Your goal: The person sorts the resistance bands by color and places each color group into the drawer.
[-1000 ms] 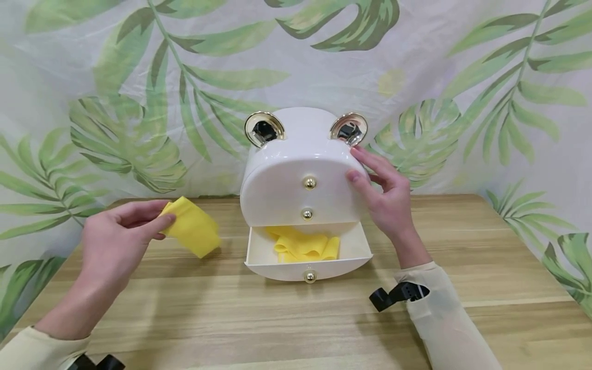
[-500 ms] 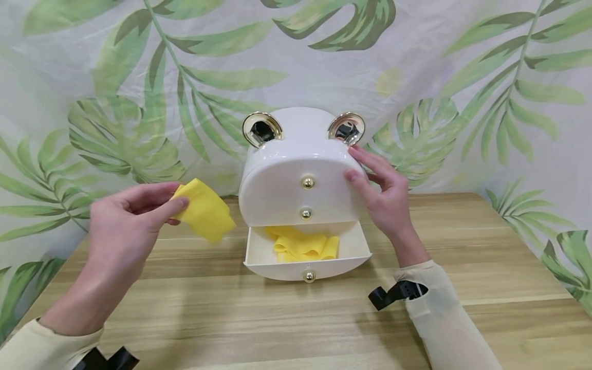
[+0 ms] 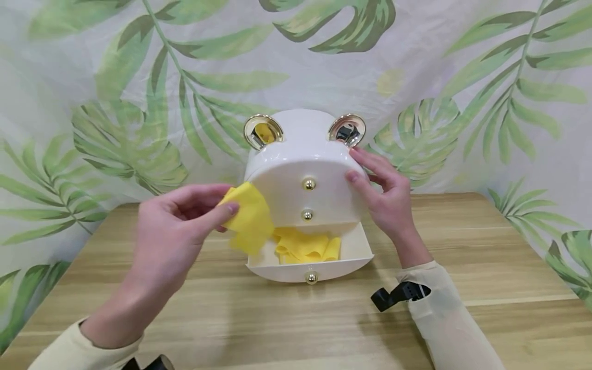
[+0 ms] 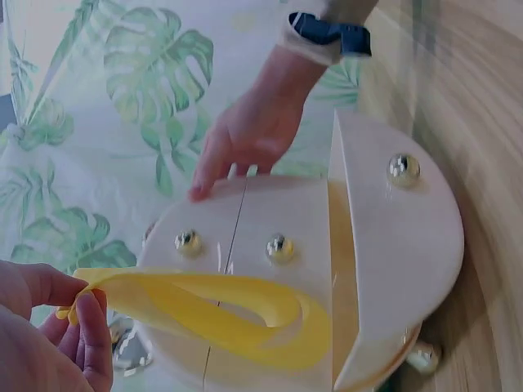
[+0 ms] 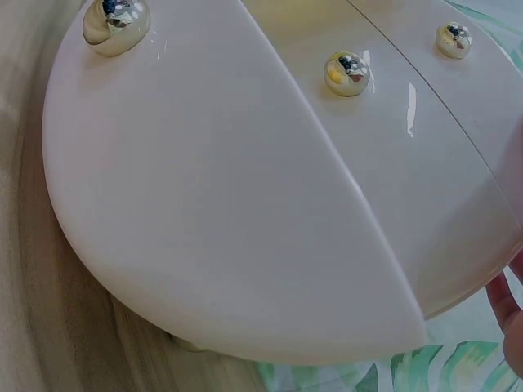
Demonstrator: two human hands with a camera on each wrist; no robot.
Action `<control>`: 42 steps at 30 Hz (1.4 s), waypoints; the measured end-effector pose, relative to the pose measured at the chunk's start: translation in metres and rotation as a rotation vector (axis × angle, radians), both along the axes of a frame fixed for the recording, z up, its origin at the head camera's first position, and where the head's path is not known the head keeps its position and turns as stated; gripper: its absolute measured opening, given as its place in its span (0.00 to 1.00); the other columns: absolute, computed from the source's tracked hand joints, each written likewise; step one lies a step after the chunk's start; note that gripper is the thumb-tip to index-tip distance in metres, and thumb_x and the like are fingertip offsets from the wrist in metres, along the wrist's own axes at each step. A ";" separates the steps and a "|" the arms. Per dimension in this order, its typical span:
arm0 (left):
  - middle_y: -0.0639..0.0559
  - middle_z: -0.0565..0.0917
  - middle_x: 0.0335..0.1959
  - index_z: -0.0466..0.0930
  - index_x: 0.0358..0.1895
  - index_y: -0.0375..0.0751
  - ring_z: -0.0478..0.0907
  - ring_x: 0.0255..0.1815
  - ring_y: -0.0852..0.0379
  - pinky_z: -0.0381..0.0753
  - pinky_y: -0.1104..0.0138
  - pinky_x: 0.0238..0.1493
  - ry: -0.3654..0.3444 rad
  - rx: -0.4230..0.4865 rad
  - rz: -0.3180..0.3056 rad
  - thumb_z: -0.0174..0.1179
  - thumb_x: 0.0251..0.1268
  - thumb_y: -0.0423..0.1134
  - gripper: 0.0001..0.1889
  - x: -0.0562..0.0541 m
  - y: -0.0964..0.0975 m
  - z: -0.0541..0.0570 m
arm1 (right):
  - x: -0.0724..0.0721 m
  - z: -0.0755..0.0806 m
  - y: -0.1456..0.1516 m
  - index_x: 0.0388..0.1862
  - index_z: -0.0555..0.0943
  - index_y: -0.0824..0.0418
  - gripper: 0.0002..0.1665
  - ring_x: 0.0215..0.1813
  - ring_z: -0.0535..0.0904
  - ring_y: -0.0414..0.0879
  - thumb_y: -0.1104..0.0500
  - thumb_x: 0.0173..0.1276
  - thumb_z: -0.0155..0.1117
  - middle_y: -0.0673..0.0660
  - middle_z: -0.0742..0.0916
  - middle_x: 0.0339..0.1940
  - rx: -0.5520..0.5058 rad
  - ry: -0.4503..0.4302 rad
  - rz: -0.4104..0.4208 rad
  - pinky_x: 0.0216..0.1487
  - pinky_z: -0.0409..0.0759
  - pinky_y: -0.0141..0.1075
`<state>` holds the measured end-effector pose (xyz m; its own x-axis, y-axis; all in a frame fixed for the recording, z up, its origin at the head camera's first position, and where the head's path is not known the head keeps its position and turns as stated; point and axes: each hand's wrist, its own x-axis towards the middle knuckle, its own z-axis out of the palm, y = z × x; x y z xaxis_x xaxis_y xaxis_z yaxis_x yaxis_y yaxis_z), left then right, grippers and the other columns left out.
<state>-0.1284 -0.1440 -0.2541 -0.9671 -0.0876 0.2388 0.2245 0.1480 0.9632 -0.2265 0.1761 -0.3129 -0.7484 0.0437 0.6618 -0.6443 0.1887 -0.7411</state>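
Note:
A yellow cloth (image 3: 252,218) hangs from my left hand (image 3: 173,241), pinched at one end between thumb and fingers. In the left wrist view the hanging cloth (image 4: 270,351) forms a loop before the cabinet front. The white, rounded drawer cabinet (image 3: 282,185) has gold knobs and two gold-rimmed eyes on top. Its bottom drawer (image 3: 277,271) stands pulled out, with another crumpled yellow cloth (image 3: 305,245) inside. The held cloth overlaps the drawer's left side in the head view. My right hand (image 3: 388,200) rests on the cabinet's right side, thumb on the front face, index finger near the eye.
The cabinet stands on a wood-grain table (image 3: 277,329), towards its back edge. Behind hangs a pale curtain (image 3: 324,77) printed with green leaves. A black wrist camera (image 3: 400,294) sticks out from the right sleeve.
My left hand has carried the yellow cloth to the right, from beside the cabinet to over the left end of the drawer. The right hand and the cabinet have stayed in place.

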 end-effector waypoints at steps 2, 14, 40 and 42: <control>0.54 0.93 0.37 0.91 0.51 0.36 0.88 0.33 0.58 0.90 0.68 0.36 0.002 0.012 -0.021 0.77 0.62 0.33 0.14 0.002 0.012 -0.001 | 0.000 -0.001 0.001 0.64 0.87 0.60 0.23 0.74 0.79 0.43 0.67 0.70 0.73 0.55 0.86 0.70 0.005 -0.006 -0.003 0.58 0.85 0.29; 0.42 0.92 0.42 0.92 0.49 0.37 0.88 0.35 0.54 0.91 0.68 0.38 0.024 0.033 -0.165 0.75 0.63 0.29 0.12 -0.007 0.080 -0.013 | 0.000 -0.002 0.004 0.63 0.87 0.60 0.23 0.74 0.79 0.43 0.68 0.70 0.73 0.55 0.87 0.69 0.007 -0.017 -0.006 0.58 0.84 0.30; 0.47 0.88 0.35 0.93 0.44 0.39 0.87 0.29 0.60 0.87 0.75 0.35 0.261 -0.367 -0.064 0.73 0.60 0.27 0.10 -0.027 0.104 -0.084 | -0.001 -0.002 0.004 0.64 0.86 0.61 0.23 0.74 0.79 0.44 0.69 0.70 0.71 0.56 0.86 0.70 0.021 -0.008 0.013 0.58 0.84 0.29; 0.46 0.88 0.34 0.92 0.45 0.37 0.87 0.29 0.59 0.87 0.76 0.35 0.266 -0.412 -0.069 0.73 0.60 0.26 0.11 -0.028 0.099 -0.087 | -0.001 -0.002 0.004 0.64 0.86 0.62 0.23 0.74 0.79 0.44 0.69 0.70 0.71 0.57 0.86 0.70 0.019 -0.008 0.013 0.57 0.83 0.29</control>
